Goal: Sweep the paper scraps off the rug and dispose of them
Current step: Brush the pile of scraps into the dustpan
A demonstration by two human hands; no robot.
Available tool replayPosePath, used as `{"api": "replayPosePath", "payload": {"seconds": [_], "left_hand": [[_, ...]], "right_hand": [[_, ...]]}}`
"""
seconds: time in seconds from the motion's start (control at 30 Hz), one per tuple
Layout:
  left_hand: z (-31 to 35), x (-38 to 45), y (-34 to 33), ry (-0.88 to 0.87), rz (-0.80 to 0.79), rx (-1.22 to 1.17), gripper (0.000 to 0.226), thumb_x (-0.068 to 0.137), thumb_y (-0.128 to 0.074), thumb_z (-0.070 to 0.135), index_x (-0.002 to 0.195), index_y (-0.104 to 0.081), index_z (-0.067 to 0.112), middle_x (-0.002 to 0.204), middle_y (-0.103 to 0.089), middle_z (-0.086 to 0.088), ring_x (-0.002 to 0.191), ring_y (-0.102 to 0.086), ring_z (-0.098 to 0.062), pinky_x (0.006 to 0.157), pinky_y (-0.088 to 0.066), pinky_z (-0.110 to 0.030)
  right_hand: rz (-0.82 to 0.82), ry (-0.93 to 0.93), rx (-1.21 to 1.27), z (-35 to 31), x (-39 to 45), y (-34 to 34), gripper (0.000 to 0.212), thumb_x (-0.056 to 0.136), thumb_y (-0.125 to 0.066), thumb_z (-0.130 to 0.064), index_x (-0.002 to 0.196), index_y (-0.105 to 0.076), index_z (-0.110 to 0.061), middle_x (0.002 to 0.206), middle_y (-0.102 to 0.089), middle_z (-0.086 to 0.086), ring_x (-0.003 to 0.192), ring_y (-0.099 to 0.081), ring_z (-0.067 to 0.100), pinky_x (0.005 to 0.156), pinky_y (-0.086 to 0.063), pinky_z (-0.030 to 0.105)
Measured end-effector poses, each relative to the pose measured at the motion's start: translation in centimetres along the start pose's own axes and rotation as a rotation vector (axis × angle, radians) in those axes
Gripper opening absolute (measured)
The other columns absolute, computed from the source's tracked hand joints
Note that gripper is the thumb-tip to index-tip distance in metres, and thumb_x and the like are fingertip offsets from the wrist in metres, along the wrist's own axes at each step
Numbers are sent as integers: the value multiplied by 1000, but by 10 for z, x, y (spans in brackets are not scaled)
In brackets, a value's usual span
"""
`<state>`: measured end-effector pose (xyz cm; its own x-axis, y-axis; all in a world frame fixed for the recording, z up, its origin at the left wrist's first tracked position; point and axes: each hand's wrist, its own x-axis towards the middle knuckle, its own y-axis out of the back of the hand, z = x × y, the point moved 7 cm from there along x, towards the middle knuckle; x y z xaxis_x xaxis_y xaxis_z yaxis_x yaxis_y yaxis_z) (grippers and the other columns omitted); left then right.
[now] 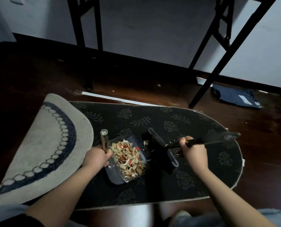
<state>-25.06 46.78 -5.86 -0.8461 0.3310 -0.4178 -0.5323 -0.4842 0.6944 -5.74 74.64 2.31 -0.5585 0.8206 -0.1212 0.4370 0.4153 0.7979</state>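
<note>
head view: the left hand (96,157) grips the dustpan (120,174) handle, paper scraps (128,157) heaped in the pan just right of it on the dark rug (193,128), while the right hand (193,152) clasps the brush (159,145) beside the pan.

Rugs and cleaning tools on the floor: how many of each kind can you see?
Rugs: 2, the dark floral oval rug and the beige round rug with a blue ring.
Dustpans: 1, the grey plastic dustpan full of paper scraps.
Brushes: 1, the black hand brush.
Total: 4
</note>
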Motion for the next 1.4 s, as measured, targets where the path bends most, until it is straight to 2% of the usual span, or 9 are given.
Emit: {"api": "replayPosePath", "payload": {"seconds": [0.17, 0.27, 0.43, 0.7, 0.97, 1.13, 1.23, 1.3, 1.4], "left_hand": [[0, -1, 0, 17, -2, -6, 22, 88, -58, 32, 74, -60, 15, 63, -71, -4, 66, -68, -22, 75, -55, -34], [-1, -1, 0, 21, 7, -14, 22, 88, -59, 32, 72, -59, 16, 59, -69, -3, 58, -66, -17, 73, -54, -31], [-1, 0, 0, 18, 2, -4, 21, 89, -58, 34, 75, -57, 18, 59, -69, -2, 54, -64, -15, 69, -52, -29], [-1, -3, 0, -15, 5, 31, 30, 89, -51, 34, 74, -64, 12, 59, -70, -4, 64, -67, -21, 74, -54, -32], [-1, -8, 4, -50, 10, 62, 31, 92, -48, 36, 77, -63, 13, 60, -70, -3, 66, -67, -20, 74, -52, -30], [-5, -8, 4, -43, 0, 92, 30, 92, -48, 37, 81, -63, 14, 59, -70, -2, 64, -67, -18, 70, -51, -29], [-3, -8, 1, -43, -26, 94, 28, 92, -48, 37, 79, -61, 15, 59, -70, -3, 62, -66, -17, 70, -51, -30], [0, -6, 1, -47, -15, 90, 28, 92, -49, 37, 76, -59, 16, 59, -69, -2, 60, -65, -16, 68, -50, -29], [4, -3, -4, -53, -1, 98, 33, 93, -49, 38, 68, -58, 17, 54, -66, 0, 54, -61, -12, 60, -45, -27]], "right_hand": [[-102, 50, -53, -8, -18, -36, 19, 96, -48, -24, 83, -60, -16, 84, -67, 14, 86, -63, 35, 72, -47, 40], [-173, 53, 18, -13, -26, -43, 22, 96, -49, -26, 77, -58, -21, 78, -68, 9, 80, -66, 30, 71, -52, 40], [-134, 70, 180, -15, -27, -19, 27, 90, -47, -32, 80, -66, -17, 62, -69, 5, 62, -68, 19, 74, -55, 50], [-97, 71, 246, -37, -34, 5, 26, 94, -48, -23, 76, -65, -28, 60, -69, 6, 61, -68, 21, 76, -55, 50], [-15, 113, 311, -56, -32, 35, 26, 95, -48, -20, 78, -68, -21, 59, -70, 8, 58, -69, 29, 68, -56, 55], [52, 51, 251, -47, -25, 51, 25, 95, -48, -19, 81, -67, -16, 58, -70, 6, 54, -68, 15, 67, -57, 40], [79, -9, 157, -29, -18, 46, 28, 97, -46, -24, 79, -66, -15, 56, -68, -2, 53, -62, -1, 64, -48, 28], [68, -80, 140, -16, -13, 36, 31, 97, -45, -27, 75, -64, -16, 57, -69, -2, 57, -64, 3, 70, -50, 32], [11, -131, 114, -3, -8, 14, 32, 96, -44, -31, 75, -64, -18, 62, -70, 2, 69, -68, 22, 78, -54, 40]]}}
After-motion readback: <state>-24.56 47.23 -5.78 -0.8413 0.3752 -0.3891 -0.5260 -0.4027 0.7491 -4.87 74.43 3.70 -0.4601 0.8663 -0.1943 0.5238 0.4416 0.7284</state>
